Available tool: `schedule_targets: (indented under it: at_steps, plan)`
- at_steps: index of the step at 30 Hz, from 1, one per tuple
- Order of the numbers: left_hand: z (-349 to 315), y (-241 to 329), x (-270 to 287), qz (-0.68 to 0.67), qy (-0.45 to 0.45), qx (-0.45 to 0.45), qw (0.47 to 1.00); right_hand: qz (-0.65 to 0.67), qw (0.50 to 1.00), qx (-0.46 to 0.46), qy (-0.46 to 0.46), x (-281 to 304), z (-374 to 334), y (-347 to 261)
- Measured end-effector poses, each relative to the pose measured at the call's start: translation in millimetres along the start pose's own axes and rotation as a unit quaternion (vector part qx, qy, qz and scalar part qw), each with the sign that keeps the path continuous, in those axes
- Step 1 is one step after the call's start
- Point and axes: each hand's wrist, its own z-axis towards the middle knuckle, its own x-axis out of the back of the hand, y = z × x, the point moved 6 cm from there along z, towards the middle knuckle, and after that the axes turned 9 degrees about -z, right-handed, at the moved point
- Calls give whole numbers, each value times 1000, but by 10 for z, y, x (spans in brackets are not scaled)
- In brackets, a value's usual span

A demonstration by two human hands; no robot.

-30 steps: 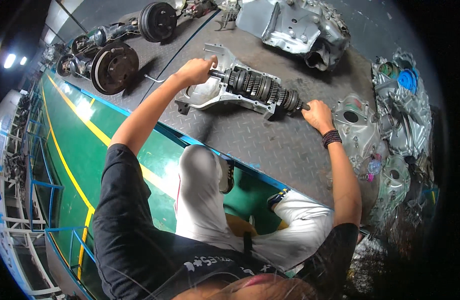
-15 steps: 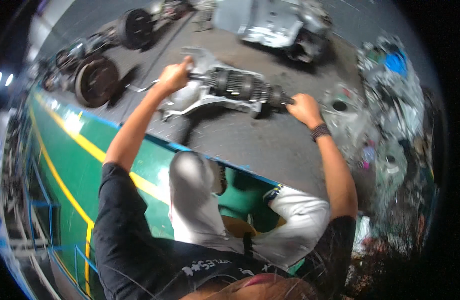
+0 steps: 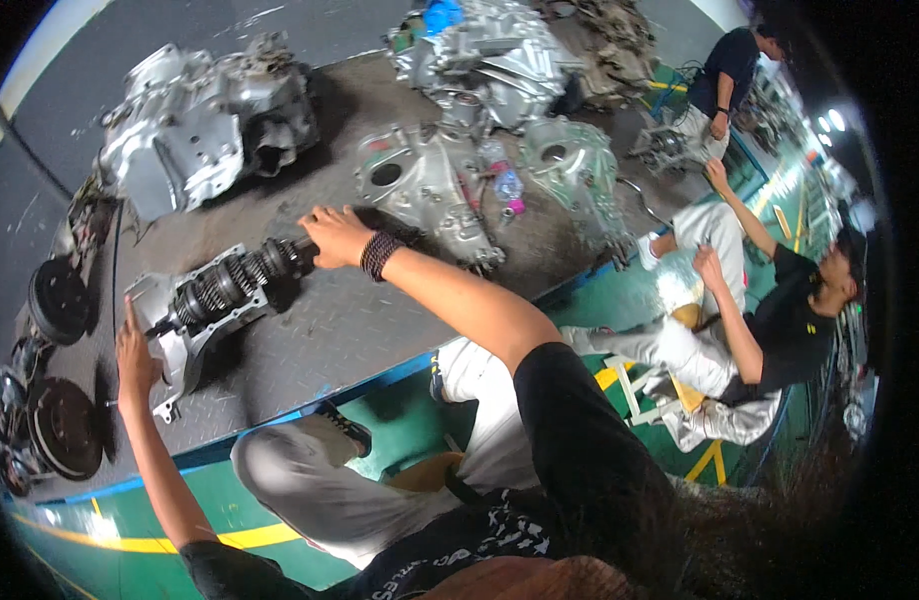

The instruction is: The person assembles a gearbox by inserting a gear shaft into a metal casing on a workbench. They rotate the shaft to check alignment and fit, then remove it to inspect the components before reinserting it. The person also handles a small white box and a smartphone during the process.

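A gear shaft assembly [image 3: 225, 285] with several dark toothed gears lies in an open silver transmission housing [image 3: 183, 355] on the dark metal bench. My right hand [image 3: 338, 238], with a beaded band at the wrist, grips the shaft's right end, thumb below and fingers over it. At the opposite end, my left hand [image 3: 138, 358] rests against the housing's left edge beside the shaft tip. Its index finger is stretched upward; the other fingers are partly hidden.
Behind stands a large silver gearbox [image 3: 205, 125]. Casing covers [image 3: 410, 185], a bottle [image 3: 505, 180] and another gearbox [image 3: 500, 65] lie right. Brake drums [image 3: 65, 428] are at left. One person [image 3: 780, 330] sits at right; another person [image 3: 730, 75] stands farther back.
My view has swung right, bringing two people into sight. My right hand stays on the shaft end. My left hand, a fist before, now has its index finger straightened.
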Motion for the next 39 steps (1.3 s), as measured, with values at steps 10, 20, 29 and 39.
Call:
schedule_targets:
  at_steps: [10,20,29,39]
  plan:
    - [-1058,3167,393,-404,0,-256,878,181,955,139,189,383,-1494,-525]
    - [-1469,3621,-394,-381,-166,-388,823,329,870,351,-105,-614,-2141,-1163]
    - [-1649,3755,-368,-418,-182,-405,793,449,761,452,126,49,-2428,-1039]
    - [-1771,3717,-355,-465,-191,-447,740,387,786,479,56,-96,-2780,-985]
